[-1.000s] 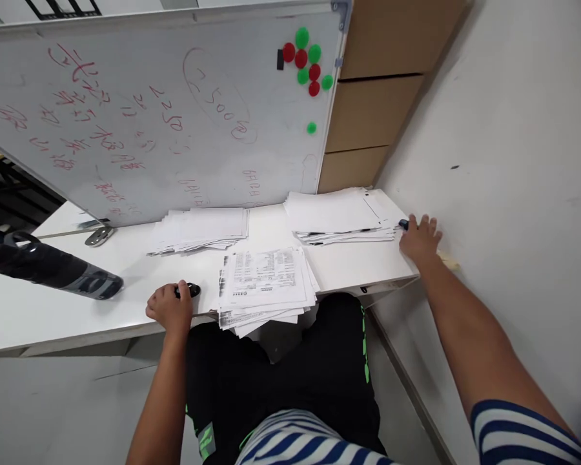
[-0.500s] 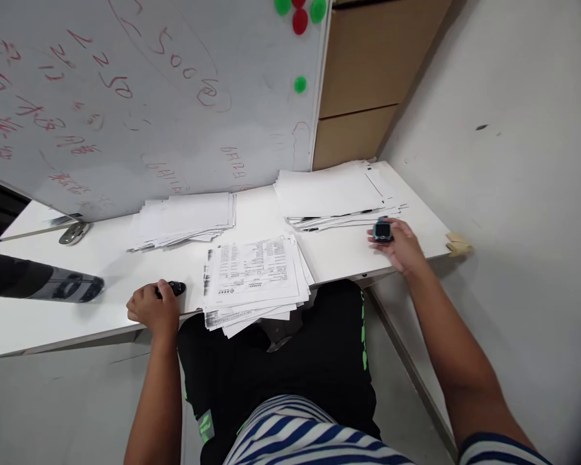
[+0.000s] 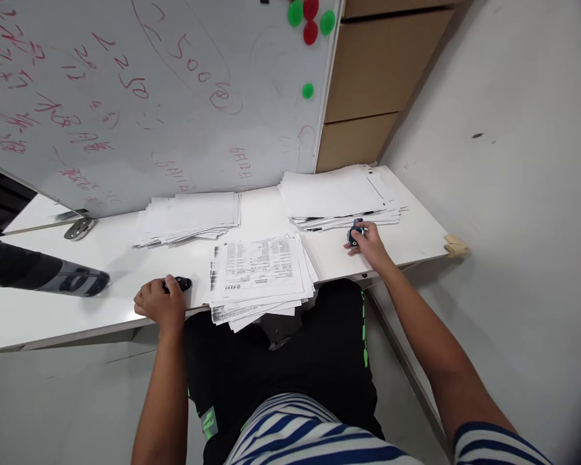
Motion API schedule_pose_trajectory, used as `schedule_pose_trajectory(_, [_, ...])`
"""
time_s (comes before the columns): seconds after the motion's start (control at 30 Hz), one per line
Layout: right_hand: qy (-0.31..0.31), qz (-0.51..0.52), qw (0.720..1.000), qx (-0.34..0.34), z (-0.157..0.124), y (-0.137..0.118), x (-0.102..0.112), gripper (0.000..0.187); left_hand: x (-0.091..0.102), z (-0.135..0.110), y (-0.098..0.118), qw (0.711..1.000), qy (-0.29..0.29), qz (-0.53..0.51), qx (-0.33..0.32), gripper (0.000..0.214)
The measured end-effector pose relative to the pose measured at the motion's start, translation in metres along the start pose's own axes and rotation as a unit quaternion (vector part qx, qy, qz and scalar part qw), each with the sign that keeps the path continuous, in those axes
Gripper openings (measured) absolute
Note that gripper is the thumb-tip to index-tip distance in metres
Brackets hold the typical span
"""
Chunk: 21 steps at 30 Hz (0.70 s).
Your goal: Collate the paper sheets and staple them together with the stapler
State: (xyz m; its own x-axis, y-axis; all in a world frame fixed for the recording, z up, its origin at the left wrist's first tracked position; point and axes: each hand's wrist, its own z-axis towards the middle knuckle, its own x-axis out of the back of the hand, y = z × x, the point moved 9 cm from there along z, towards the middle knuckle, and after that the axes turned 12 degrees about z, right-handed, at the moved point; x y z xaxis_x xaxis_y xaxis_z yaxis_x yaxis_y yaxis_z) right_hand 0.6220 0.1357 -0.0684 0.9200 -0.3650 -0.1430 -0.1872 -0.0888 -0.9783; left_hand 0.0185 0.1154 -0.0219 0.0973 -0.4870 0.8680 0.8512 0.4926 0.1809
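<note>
On the front edge of the white desk (image 3: pixel 266 210), my left hand (image 3: pixel 161 303) is closed around a small black rounded object (image 3: pixel 181 283); its exact kind is unclear. My right hand (image 3: pixel 370 245) grips a small blue watch-like device (image 3: pixel 355 234) just above the desk, with the thumb across it. Between my hands lies a pile of printed sheets (image 3: pixel 259 268), jutting over the edge above my lap. A thicker paper stack (image 3: pixel 329 194) is just beyond my right hand.
Another paper stack (image 3: pixel 198 210) lies by the whiteboard (image 3: pixel 184 123), with a grey computer mouse (image 3: pixel 79 228) to its left. A dark bottle (image 3: pixel 43 268) is at far left. Cardboard boxes (image 3: pixel 382 71) stand behind, and a wall (image 3: pixel 523 161) is at right.
My right hand has moved left and slightly down with the watch-like device. The device has turned, and its dark square screen no longer faces me. My left hand stays on the black object.
</note>
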Motion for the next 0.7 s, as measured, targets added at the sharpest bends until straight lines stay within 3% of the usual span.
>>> schedule_pose_trajectory(0.1, [-0.049,-0.068,0.996,0.037,0.001,-0.006,0.0,0.077,0.001,-0.001,0.0,1.0,0.001,-0.004,-0.002,0.035])
schedule_pose_trajectory(0.2, [-0.059,-0.184,0.979,0.061,-0.001,-0.012,0.005,0.077,0.001,-0.001,-0.001,1.0,0.007,-0.006,-0.002,0.034])
schedule_pose_trajectory(0.37, [-0.003,-0.448,0.888,0.104,-0.005,-0.023,0.012,0.066,0.0,-0.001,-0.001,1.0,0.016,-0.008,-0.008,0.033])
schedule_pose_trajectory(0.53, [0.025,-0.517,0.844,0.142,-0.006,-0.022,0.018,0.063,0.002,-0.001,0.0,1.0,0.02,-0.009,-0.011,0.032])
schedule_pose_trajectory(0.7, [0.107,-0.497,0.849,0.147,-0.01,-0.019,0.038,0.061,0.003,-0.002,0.001,1.0,0.017,-0.018,-0.016,0.033])
